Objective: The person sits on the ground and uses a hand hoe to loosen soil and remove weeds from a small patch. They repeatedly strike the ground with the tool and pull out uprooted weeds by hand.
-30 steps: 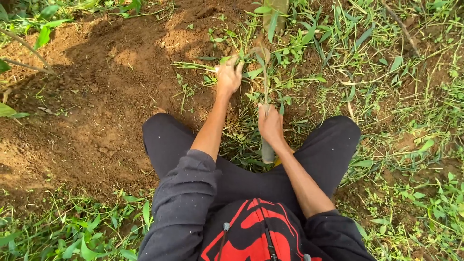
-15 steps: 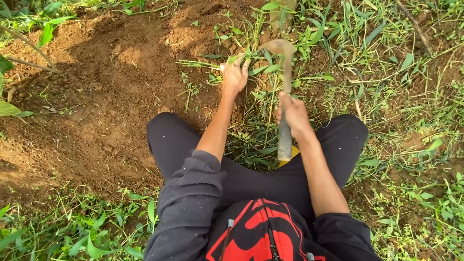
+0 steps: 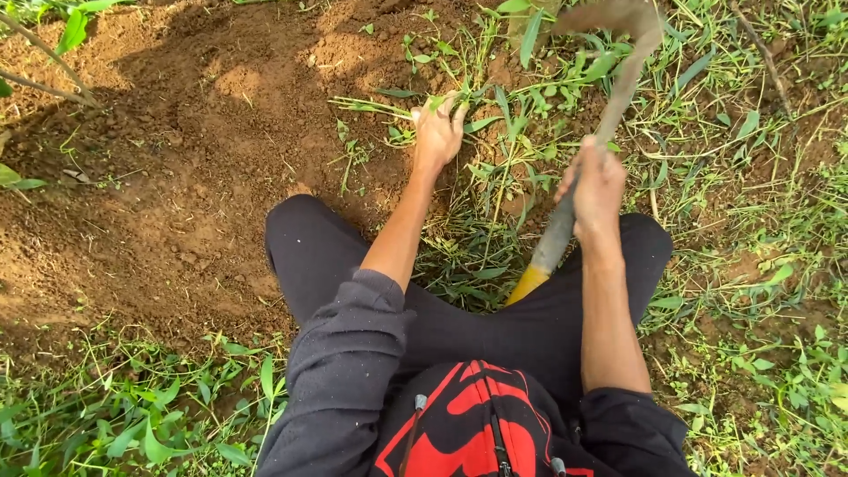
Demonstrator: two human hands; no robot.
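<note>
Head view: left hand (image 3: 438,132) clutches a grass tuft (image 3: 495,115) on the ground. Right hand (image 3: 599,184) is clamped round a sickle (image 3: 590,155), its handle slanting up-right, the curved blade raised just right of the tuft.

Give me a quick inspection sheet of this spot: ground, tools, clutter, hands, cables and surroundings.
Surface: bare brown soil on the left, grass and weeds on the right.
Job's things: a sickle with a curved, blurred blade raised at the top and a yellow-tipped handle; a tuft of grass in front of the knees.
Clutter: cut grass blades lying between the knees.
Hands: left hand grips the tuft of grass; right hand is closed on the sickle handle.
Cables: nothing seen.
Surroundings: thin bare stems at the upper left; low leafy plants at the bottom left; the person squats in dark trousers.
</note>
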